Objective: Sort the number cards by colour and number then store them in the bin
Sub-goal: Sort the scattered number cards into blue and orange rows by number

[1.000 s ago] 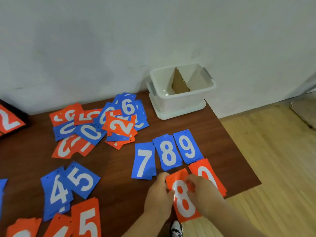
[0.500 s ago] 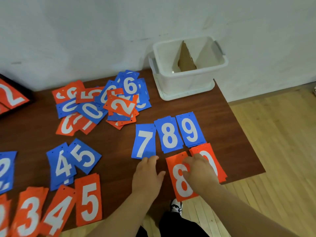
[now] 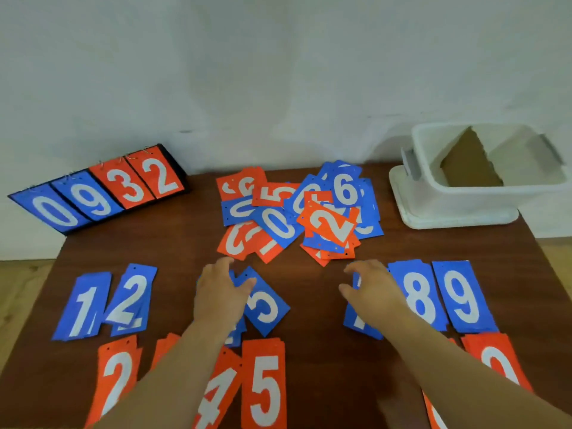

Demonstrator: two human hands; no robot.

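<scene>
Number cards [image 3: 278,227] heaped mid-frame on table [image 3: 154,243], sorted rows below (blue over orange); bin [image 3: 464,199] upper right. Left hand [image 3: 216,295] and right hand [image 3: 374,289] lower centre, both loosely spread, gripping nothing.

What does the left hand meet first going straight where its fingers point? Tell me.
Likely the orange card at the near left edge of the mixed pile, just beyond the left hand; its height above the table is unclear.
</scene>
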